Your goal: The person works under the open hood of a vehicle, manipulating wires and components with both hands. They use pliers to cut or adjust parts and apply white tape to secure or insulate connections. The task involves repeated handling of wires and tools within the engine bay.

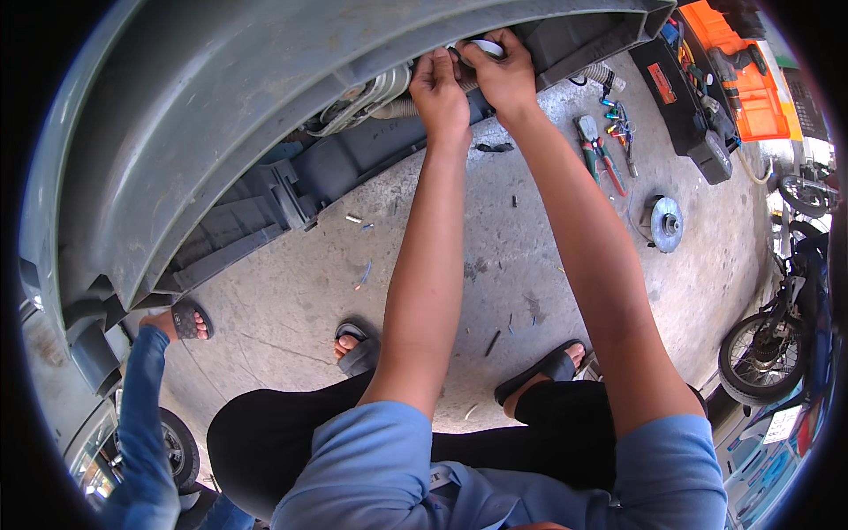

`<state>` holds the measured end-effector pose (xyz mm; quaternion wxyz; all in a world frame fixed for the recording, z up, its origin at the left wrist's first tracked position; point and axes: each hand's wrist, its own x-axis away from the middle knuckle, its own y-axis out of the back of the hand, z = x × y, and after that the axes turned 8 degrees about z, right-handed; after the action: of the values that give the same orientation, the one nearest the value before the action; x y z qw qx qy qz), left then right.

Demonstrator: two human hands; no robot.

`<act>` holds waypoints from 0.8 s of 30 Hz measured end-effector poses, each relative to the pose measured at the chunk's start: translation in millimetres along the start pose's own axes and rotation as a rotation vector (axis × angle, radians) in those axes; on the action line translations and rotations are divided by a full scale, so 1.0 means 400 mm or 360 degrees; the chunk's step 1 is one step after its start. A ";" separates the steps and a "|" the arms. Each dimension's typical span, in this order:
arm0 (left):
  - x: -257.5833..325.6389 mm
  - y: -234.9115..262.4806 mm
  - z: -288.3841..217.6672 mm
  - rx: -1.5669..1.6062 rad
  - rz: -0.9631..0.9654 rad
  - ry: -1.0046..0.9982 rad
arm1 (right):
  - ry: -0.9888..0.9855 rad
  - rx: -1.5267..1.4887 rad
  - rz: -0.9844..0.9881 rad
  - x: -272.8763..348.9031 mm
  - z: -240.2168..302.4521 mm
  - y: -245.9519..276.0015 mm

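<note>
Open orange toolbox [751, 79], hand tools [698, 75] inside.

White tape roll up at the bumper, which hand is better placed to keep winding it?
Probably the right hand: its fingers already grip the white tape roll, while the left hand pinches the grey corrugated hose beside it.

head view, single: worn fisheye, looking steeply down along both forearms; fingers [442, 66] near, high in frame; concrete floor [495, 265] below them; edges bend outward.
</note>
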<state>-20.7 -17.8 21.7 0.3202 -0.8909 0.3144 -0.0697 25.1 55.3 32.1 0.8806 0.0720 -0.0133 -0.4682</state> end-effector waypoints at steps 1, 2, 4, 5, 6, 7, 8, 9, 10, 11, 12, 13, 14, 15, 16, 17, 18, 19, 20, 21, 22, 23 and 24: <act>0.003 -0.003 0.001 0.0008 0.0021 0.0008 | -0.0061 -0.0196 0.0043 0.001 0.000 0.002; 0.003 0.000 0.003 0.0012 0.0037 0.0008 | -0.0119 -0.0394 0.0094 0.006 0.021 0.001; 0.002 0.012 0.004 -0.0007 0.0050 0.0017 | -0.0194 -0.0562 0.0195 0.013 0.048 -0.004; 0.003 0.014 0.002 -0.0024 0.0053 0.0032 | -0.0210 -0.0526 0.0234 0.014 0.052 0.001; 0.002 0.014 0.001 -0.0042 0.0056 0.0047 | -0.0227 -0.0490 0.0274 0.015 0.056 0.005; 0.001 0.012 0.002 -0.0068 0.0073 0.0063 | -0.0230 -0.0488 0.0267 0.018 0.060 0.013; 0.002 0.012 0.001 -0.0098 0.0088 0.0080 | -0.0235 -0.0489 0.0262 0.025 0.063 0.024; 0.004 0.013 -0.001 -0.0128 0.0102 0.0097 | -0.0241 -0.0490 0.0258 0.029 0.065 0.031; 0.005 0.014 -0.002 -0.0119 0.0089 0.0115 | -0.0333 -0.0558 0.0267 0.030 0.064 0.032; 0.003 0.012 -0.003 -0.0107 0.0075 0.0129 | -0.0422 -0.0623 0.0277 0.027 0.064 0.034; 0.003 0.012 -0.005 -0.0094 0.0062 0.0144 | -0.0512 -0.0688 0.0286 0.024 0.064 0.035; 0.002 0.012 -0.007 -0.0124 0.0087 0.0144 | -0.0458 -0.0638 0.0281 0.022 0.063 0.036; -0.004 0.018 -0.003 -0.0158 0.0112 0.0141 | -0.0402 -0.0593 0.0278 0.018 0.061 0.035; -0.009 0.023 0.001 -0.0191 0.0138 0.0139 | -0.0346 -0.0547 0.0273 0.014 0.060 0.034; -0.013 0.031 0.004 -0.0239 0.0140 0.0143 | -0.0267 -0.0454 0.0294 0.009 0.055 0.031; -0.017 0.040 0.005 -0.0287 0.0142 0.0145 | -0.0187 -0.0360 0.0314 0.005 0.049 0.025; -0.022 0.045 0.008 -0.0333 0.0145 0.0148 | -0.0106 -0.0265 0.0332 0.002 0.043 0.023; -0.026 0.045 0.015 -0.0433 0.0108 0.0096 | -0.0006 -0.0079 0.0292 0.000 0.038 0.026; -0.029 0.042 0.019 -0.0536 0.0067 0.0045 | 0.0090 0.0103 0.0255 0.004 0.048 0.025; -0.032 0.040 0.021 -0.0640 0.0027 -0.0005 | 0.0187 0.0285 0.0216 0.008 0.057 0.023; -0.037 0.042 0.020 -0.0685 -0.0005 -0.0053 | 0.0143 0.0395 0.0225 0.014 0.065 0.017; -0.043 0.036 0.016 -0.0718 -0.0028 -0.0099 | 0.0101 0.0516 0.0224 0.022 0.077 0.014; -0.048 0.031 0.011 -0.0752 -0.0052 -0.0144 | 0.0057 0.0635 0.0223 0.027 0.084 0.012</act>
<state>-40.8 -11.4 11.9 0.1154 -0.9483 0.2928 0.0406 32.0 45.2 65.5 0.8793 0.2522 -0.0950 -0.3926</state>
